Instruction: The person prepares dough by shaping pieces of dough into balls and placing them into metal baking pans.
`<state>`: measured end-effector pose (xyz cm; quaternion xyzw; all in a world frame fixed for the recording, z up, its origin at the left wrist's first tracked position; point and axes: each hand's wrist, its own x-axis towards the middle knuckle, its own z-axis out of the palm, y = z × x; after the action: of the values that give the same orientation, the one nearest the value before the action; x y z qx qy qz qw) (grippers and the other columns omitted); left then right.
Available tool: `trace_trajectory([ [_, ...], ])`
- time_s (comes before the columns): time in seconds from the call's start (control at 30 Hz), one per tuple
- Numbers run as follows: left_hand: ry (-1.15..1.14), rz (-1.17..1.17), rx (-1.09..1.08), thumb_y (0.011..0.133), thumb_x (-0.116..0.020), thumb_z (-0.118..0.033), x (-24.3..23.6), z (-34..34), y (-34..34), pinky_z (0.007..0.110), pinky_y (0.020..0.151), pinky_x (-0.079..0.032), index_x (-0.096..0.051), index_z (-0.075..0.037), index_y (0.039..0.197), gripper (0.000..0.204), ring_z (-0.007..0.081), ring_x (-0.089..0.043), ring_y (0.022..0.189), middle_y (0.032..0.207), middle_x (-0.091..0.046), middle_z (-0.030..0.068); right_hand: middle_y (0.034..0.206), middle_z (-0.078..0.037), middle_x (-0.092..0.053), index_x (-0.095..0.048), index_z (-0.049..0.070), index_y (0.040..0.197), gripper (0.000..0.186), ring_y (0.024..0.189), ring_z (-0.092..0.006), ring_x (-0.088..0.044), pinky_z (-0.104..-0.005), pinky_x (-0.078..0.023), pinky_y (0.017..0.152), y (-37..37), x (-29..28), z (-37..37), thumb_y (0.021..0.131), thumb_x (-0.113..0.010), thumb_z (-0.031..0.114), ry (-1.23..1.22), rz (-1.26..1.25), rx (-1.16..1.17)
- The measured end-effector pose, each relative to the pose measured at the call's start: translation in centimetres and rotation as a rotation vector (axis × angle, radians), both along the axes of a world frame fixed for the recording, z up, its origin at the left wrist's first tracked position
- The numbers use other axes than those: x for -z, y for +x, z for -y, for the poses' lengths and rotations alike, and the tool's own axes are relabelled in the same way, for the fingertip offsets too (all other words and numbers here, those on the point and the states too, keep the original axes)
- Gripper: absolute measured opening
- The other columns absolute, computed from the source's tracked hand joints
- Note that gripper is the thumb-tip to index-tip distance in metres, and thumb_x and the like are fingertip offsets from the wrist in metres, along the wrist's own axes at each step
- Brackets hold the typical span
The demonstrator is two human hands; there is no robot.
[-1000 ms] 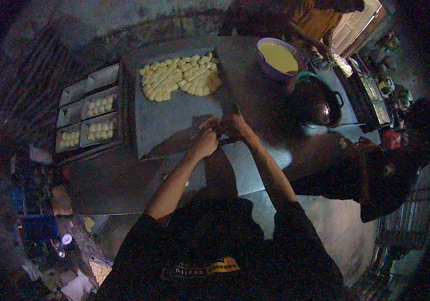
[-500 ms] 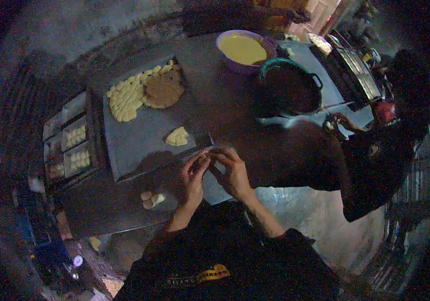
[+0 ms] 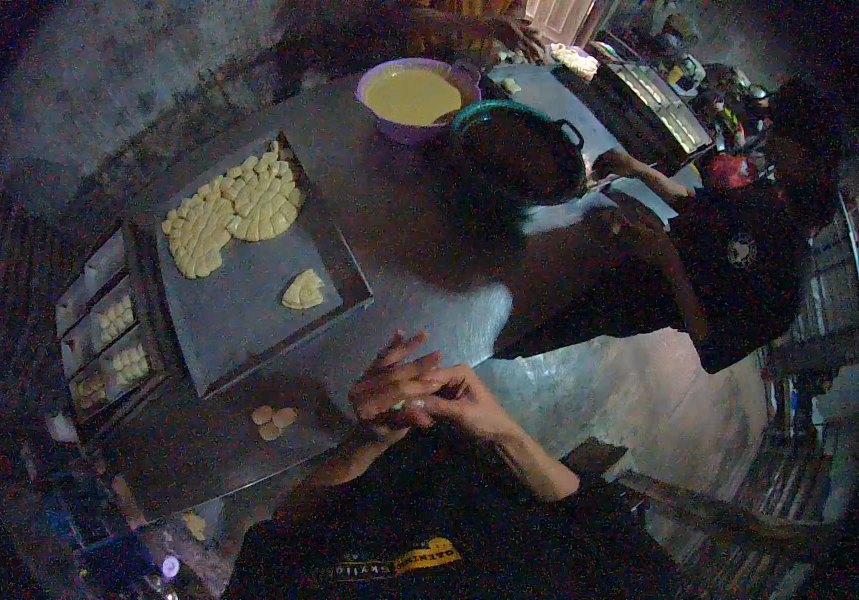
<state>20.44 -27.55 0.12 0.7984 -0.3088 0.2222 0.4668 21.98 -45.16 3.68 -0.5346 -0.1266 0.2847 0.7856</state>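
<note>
L hand touching R hand | hold: can't tell (dim light) | dough wedge fwd-L, apart

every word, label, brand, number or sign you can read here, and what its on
Person's own dark shirt: pale lettering beside a yellow patch; blurred, not copied out.
Co-worker's dark shirt: round pale emblem; too small to read.
Large tray: no text visible.

The right hand touches the splayed left hand
</note>
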Motion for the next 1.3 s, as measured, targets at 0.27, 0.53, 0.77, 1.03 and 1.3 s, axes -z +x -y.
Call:
trace_trajectory([
  [0.27,-0.483,-0.417,0.000,0.086,-0.066,-0.058,3.2,2.3,-0.9,0.055,0.117,-0.027,-0.021,-0.013,0.152,0.092,0.0366,-0.027,0.147,0.161,-0.018,0.0124,0.081,-0.002,-0.066,-0.072,0.001,0.110,0.031,0.073,-0.0120,-0.058,-0.0280,-0.045,0.068,3.9,0.3,0.4,0.097,-0.065,0.028,-0.064,-0.073,-0.447],
  [0.53,-0.685,-0.478,-0.333,0.095,-0.059,-0.051,2.8,0.3,-3.0,0.059,0.111,-0.034,0.002,-0.012,0.159,0.096,0.0403,-0.026,0.147,0.166,0.006,0.0117,0.098,-0.008,-0.075,-0.072,0.006,0.113,0.027,0.087,-0.0187,-0.069,-0.0341,-0.053,0.082,35.3,2.4,7.4,0.096,-0.065,0.026,-1.062,0.836,0.181],
  [0.77,-0.742,-0.563,-0.569,0.099,-0.054,-0.049,4.3,-2.2,-5.9,0.057,0.107,-0.039,-0.005,-0.013,0.159,0.086,0.0386,-0.039,0.140,0.167,-0.004,0.0096,0.113,-0.014,-0.071,-0.064,0.010,0.128,0.033,0.100,-0.0294,-0.068,-0.0393,-0.053,0.087,47.2,14.2,13.2,0.097,-0.054,0.019,-1.235,1.339,-0.200],
  [1.03,-0.902,-0.725,-0.534,0.104,-0.052,-0.030,7.3,-4.1,-7.6,0.044,0.102,-0.047,-0.023,-0.009,0.156,0.063,0.0318,-0.052,0.130,0.162,-0.022,0.0100,0.127,-0.015,-0.062,-0.060,0.009,0.133,0.037,0.114,-0.0291,-0.059,-0.0393,-0.045,0.099,43.0,9.7,13.6,0.101,-0.048,0.023,-1.293,1.124,0.072],
  [1.3,-0.825,-0.814,-0.199,0.103,-0.054,-0.016,1.4,-6.7,-7.3,0.040,0.104,-0.047,-0.043,0.000,0.141,0.043,0.0273,-0.057,0.123,0.135,-0.057,0.0147,0.141,-0.016,-0.053,-0.056,0.008,0.138,0.041,0.128,-0.0288,-0.049,-0.0393,-0.036,0.110,24.4,-2.0,-1.4,0.104,-0.043,0.028,-0.502,0.312,-0.175],
])
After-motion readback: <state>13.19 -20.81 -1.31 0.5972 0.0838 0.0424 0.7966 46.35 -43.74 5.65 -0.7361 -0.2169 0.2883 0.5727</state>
